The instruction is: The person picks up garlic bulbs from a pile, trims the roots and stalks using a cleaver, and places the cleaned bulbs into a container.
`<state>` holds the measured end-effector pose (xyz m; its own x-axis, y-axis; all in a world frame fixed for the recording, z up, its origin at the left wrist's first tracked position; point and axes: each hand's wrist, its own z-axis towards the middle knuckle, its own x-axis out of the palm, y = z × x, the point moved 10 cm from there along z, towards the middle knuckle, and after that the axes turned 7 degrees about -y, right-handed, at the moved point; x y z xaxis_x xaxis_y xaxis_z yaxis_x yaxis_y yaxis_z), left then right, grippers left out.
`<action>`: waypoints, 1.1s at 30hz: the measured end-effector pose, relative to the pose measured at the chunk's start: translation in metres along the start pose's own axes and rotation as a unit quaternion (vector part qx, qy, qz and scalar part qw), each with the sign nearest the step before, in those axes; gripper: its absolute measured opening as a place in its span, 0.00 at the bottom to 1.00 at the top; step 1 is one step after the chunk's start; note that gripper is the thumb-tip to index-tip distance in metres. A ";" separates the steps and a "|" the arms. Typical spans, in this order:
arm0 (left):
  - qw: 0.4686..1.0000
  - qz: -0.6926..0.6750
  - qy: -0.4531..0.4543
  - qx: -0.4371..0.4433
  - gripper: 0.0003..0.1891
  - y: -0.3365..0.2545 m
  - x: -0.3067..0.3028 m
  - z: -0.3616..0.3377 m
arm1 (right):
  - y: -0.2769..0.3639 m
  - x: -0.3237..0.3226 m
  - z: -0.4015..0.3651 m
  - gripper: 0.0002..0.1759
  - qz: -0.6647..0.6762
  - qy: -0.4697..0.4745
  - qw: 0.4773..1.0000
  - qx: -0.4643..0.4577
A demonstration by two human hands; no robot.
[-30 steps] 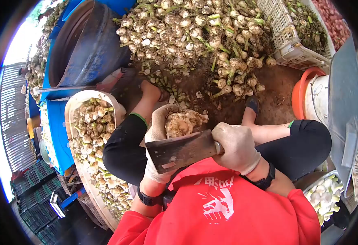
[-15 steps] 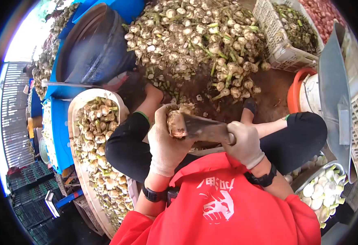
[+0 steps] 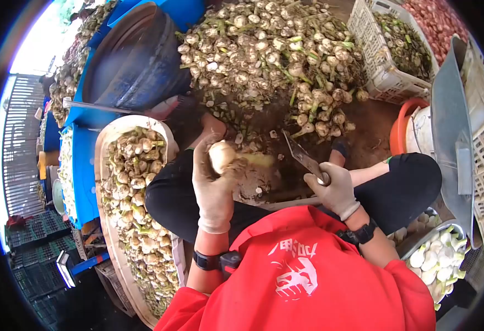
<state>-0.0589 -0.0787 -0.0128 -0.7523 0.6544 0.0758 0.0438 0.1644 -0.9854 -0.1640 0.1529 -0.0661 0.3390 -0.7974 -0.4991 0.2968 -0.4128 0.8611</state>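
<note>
In my left hand [image 3: 213,196] is a pale round bulb [image 3: 220,156], with a blurred greenish-yellow stem [image 3: 258,160] pointing right from it. My right hand [image 3: 334,190], gloved like the left, is closed around the handle of a knife [image 3: 306,159]. Its broad, dirty blade points up and left, apart from the bulb. A heap of soil-covered bulbs [image 3: 264,49] with green stems lies on the ground beyond both hands. Trimmed white bulbs [image 3: 438,262] fill a metal bowl at the lower right.
A long tub [image 3: 105,182] of brownish bulbs stands along my left leg. Ahead left is a large dark basin [image 3: 134,60]. A white crate [image 3: 377,66] with trimmings, an orange bucket [image 3: 401,129] and a grey metal sheet [image 3: 453,121] are on the right.
The knife has moved away from the bulb, to the right, and its blade now points upward. The bulb has turned, showing a pale, smooth side, and the left hand has shifted slightly left.
</note>
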 end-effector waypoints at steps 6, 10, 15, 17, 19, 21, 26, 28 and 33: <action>0.961 -0.235 0.041 -0.138 0.31 0.027 0.019 -0.017 | 0.064 0.009 0.019 0.10 0.110 0.020 0.985 -0.132; 0.970 -0.208 0.011 -0.129 0.31 0.009 0.025 -0.031 | 0.074 0.022 0.035 0.09 0.124 0.041 0.981 -0.144; 0.993 -0.108 -0.052 0.017 0.22 -0.045 -0.026 -0.018 | -0.070 0.058 -0.028 0.15 0.212 0.216 0.926 0.225; 0.925 0.215 -0.218 0.224 0.18 -0.094 -0.113 -0.021 | -0.038 0.042 -0.024 0.14 0.268 0.220 0.904 0.251; 0.691 0.506 -0.376 0.354 0.21 -0.146 -0.187 -0.040 | -0.033 0.022 -0.008 0.14 0.270 0.166 0.904 0.287; 0.463 0.710 -0.431 0.310 0.22 -0.184 -0.174 -0.048 | -0.059 0.005 0.000 0.12 0.290 0.067 0.887 0.354; 0.767 0.476 -0.261 0.343 0.22 -0.098 -0.095 0.015 | -0.100 0.001 0.016 0.13 0.376 -0.090 0.814 0.433; 0.849 0.463 -0.118 0.227 0.27 0.003 -0.028 0.065 | -0.103 0.013 0.014 0.16 0.394 -0.084 0.792 0.458; 0.837 0.489 0.214 0.120 0.38 0.224 0.167 0.117 | -0.107 0.030 0.009 0.15 0.300 -0.012 0.826 0.478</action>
<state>-0.2510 -0.0190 -0.2387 -0.1273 0.6023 -0.7881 0.3296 -0.7237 -0.6063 -0.1933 0.1695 -0.1719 0.1482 -0.9882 0.0380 -0.7616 -0.0896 0.6418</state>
